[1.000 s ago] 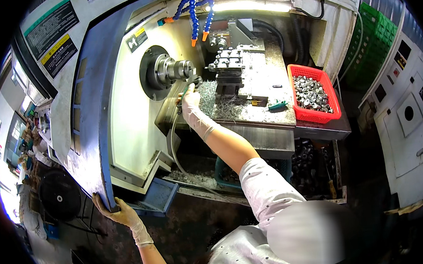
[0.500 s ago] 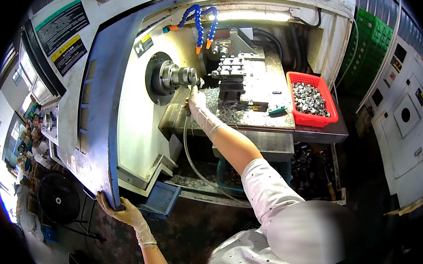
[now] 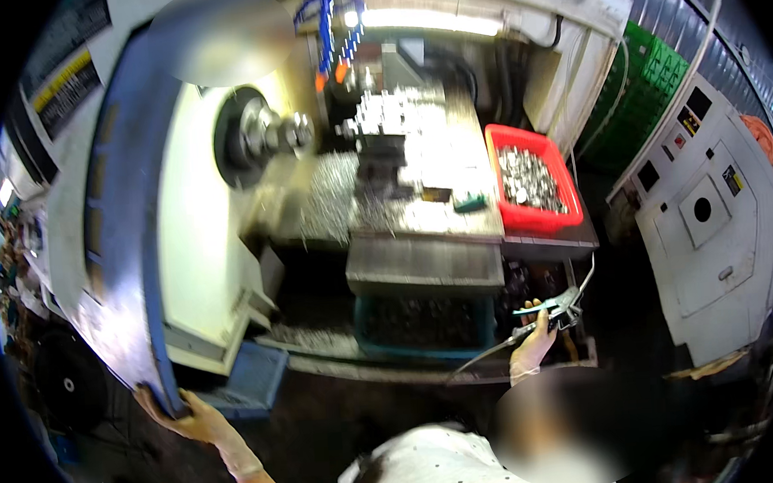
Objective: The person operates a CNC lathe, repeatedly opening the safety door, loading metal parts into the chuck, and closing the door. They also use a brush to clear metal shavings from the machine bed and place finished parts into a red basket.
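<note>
Air gun in the grasp of the right hand, fingers forward.

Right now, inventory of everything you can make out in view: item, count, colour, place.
Machine door: one, blue, left
Chuck: one, metallic, inside machine
Coolant hoses: two, blue with orange tips, top
Light tube: one, white, top
Shavings: uncountable, silvery, below chuck
Basket: one, red, right of machine bed
Small parts: many, silvery, in basket
Bin: one, teal, below bed
Tray: one, blue, lower left
Crates: count unclear, green, upper right
Cabinet: one, white, far right
Hand-held gun: one, silver and teal, in right hand
Left hand: one, pale glove, gripping door edge
Right hand: one, pale glove, lower right
</note>
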A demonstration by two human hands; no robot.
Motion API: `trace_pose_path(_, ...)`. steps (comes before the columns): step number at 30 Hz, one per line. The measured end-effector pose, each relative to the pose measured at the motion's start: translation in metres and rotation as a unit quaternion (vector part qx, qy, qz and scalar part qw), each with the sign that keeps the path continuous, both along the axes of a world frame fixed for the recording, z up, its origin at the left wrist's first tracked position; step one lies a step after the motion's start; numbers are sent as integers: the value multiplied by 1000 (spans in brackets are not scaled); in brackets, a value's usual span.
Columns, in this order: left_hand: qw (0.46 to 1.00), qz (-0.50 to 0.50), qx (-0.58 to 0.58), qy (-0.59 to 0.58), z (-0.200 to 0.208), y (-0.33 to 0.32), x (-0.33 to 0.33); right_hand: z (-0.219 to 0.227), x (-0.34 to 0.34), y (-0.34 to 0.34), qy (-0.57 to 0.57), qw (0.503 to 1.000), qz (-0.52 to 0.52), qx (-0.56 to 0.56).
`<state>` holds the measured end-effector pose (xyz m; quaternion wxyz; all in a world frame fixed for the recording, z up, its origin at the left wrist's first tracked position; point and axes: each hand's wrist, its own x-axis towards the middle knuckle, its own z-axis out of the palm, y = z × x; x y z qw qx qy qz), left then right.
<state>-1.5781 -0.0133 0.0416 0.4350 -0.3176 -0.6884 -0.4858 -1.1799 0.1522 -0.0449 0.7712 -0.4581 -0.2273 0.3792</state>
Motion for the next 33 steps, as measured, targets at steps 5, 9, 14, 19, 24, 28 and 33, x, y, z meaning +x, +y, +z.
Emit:
trace_pose_path(5,997,-14,16,-68,25,-7,23,-119,116,-10,-197,903,39,-380)
trace_pose_path(9,996,-42,24,-73,14,2,17,-114,74,11,-595,770,-58,-221)
trace_pose_path(14,997,-34,18,-68,11,3,13,-123,-38,49,-673,569,451,-141)
trace_pose_path(19,999,-10,5,-37,10,3,10,-179,-84,82,-694,418,505,-298)
trace_pose_path(24,998,-9,30,-59,9,1,11,-176,-95,82,-708,322,545,-313)
trace_pose_path(28,998,-2,24,-59,9,3,12,-169,-94,79,-720,329,531,-301)
trace_pose_path(33,999,9,4,-53,10,3,12,-163,-76,80,-665,456,512,-296)
